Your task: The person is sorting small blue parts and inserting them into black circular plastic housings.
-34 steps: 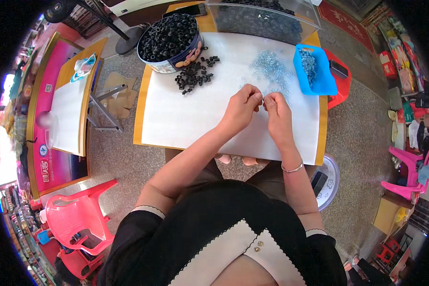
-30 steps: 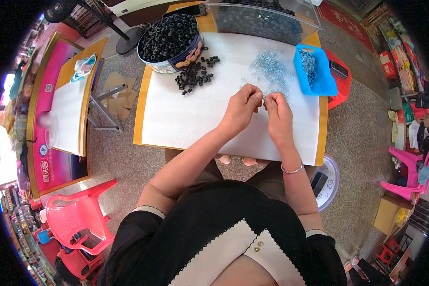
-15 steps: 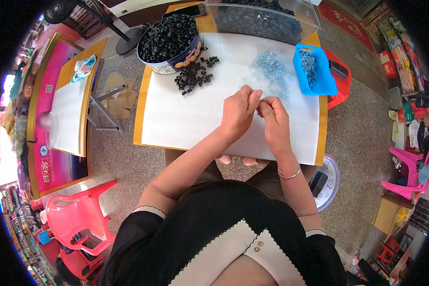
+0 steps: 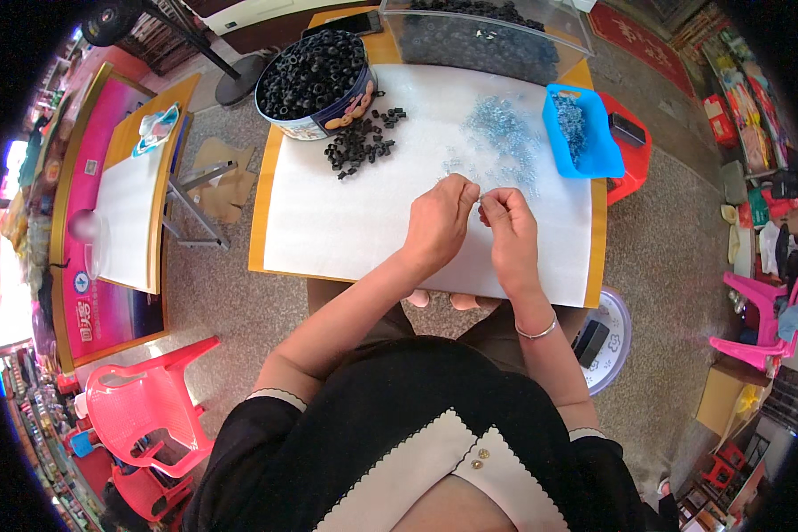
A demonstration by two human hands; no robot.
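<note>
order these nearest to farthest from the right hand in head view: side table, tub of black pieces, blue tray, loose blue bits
From the right hand:
1. Loose blue bits, just beyond it
2. Blue tray, ahead, to the right
3. Tub of black pieces, back left
4. Side table, far left

Left forearm (image 4: 341, 310) slants across the near edge of the surface (image 4: 337, 226); right forearm (image 4: 550, 359) lies steeper, closer to the near right corner. Left hand (image 4: 438, 222): back upward, fingers curled, thumb pressed against index. Right hand (image 4: 512, 235) just beside, thumb and index pinched too. Contact between hands unclear.
</note>
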